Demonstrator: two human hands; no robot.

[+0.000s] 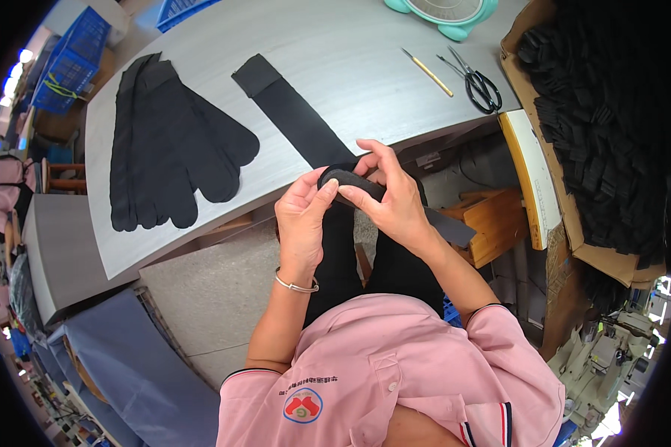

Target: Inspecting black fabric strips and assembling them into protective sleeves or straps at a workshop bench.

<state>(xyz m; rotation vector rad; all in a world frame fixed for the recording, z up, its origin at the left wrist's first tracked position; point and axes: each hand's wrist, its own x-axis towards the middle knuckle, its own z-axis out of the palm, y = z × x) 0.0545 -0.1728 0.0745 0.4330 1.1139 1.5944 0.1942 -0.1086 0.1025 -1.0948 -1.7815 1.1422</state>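
A long black fabric strap (298, 119) lies partly on the grey table, its squared end with a folded-over patch pointing away from me. Its near part comes over the table edge into both hands, where it bends into a curve. My left hand (306, 201) pinches the curved part between thumb and fingers. On the other side, my right hand (391, 194) grips it with the thumb pressed on top and the index finger raised. A black length also shows past my right wrist. Left of the strap, several similar black straps with rounded ends (164, 141) lie fanned and overlapping.
Black-handled scissors (483, 91) and a thin yellow-handled tool (429, 73) lie at the table's right. Behind them stands a teal-edged round device (455, 9). A cardboard box (511, 41) full of black pieces is at far right. A wooden drawer (493, 227) juts out below the table.
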